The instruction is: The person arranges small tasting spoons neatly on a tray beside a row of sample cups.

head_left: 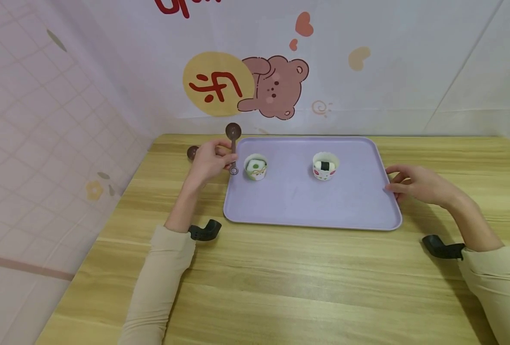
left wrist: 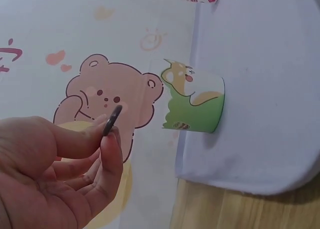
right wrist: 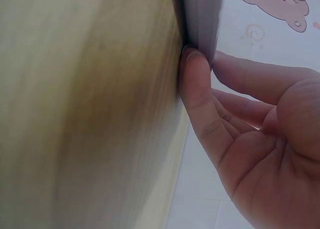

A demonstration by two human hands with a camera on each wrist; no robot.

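My left hand pinches the handle of a brown measuring spoon between thumb and fingers, its round bowl upward, by the tray's left edge. In the left wrist view only a thin dark piece of the spoon shows at the fingertips. On the right, my right hand grips the rim of a lilac tray; in the right wrist view the thumb is on one side of the tray edge and a finger on the other. A green-patterned paper cup with a white-and-green piece stands near the left hand.
Farther right on the tray is another paper cup holding a white piece with a black band. A second brown round spoon bowl shows behind the left hand, partly hidden. The wooden table ends at a printed wall cloth.
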